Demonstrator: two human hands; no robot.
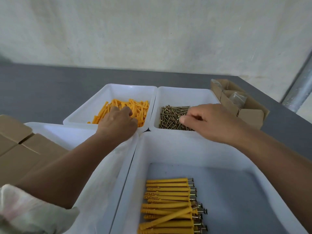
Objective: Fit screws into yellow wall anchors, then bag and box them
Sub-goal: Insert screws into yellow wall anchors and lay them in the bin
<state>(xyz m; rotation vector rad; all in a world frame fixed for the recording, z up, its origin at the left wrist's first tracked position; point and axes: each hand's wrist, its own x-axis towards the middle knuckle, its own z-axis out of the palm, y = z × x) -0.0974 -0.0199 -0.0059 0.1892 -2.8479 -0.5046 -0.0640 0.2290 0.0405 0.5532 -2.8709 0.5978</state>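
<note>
Four white trays sit edge to edge on a grey table point(42, 86). The screw tray point(185, 96), far right of the four, holds a loose heap of brass-coloured screws point(170, 118). Touching the screw tray on its left, the anchor tray point(128, 92) holds a pile of yellow anchors point(135, 106). In front of the screw tray, the nearest tray point(168, 146) holds fitted anchors point(168, 200), screw heads pointing right, stacked at its near left. Diagonally near-left of the screw tray, the fourth tray point(67, 130) holds crumpled clear plastic point(104, 166). The left hand point(118, 122) curls down into the yellow anchors; its grasp is hidden. The right hand point(209, 122) is over the screws, thumb and curled fingers drawn together; whether they pinch a screw cannot be told. Right of the screw tray, by the table's edge, an open cardboard box point(251, 115) holds clear bags point(238, 98). Far left, closed cardboard boxes point(18, 149) crowd the fourth tray. Behind the screw tray, grey table runs back to a pale wall point(152, 31).
</note>
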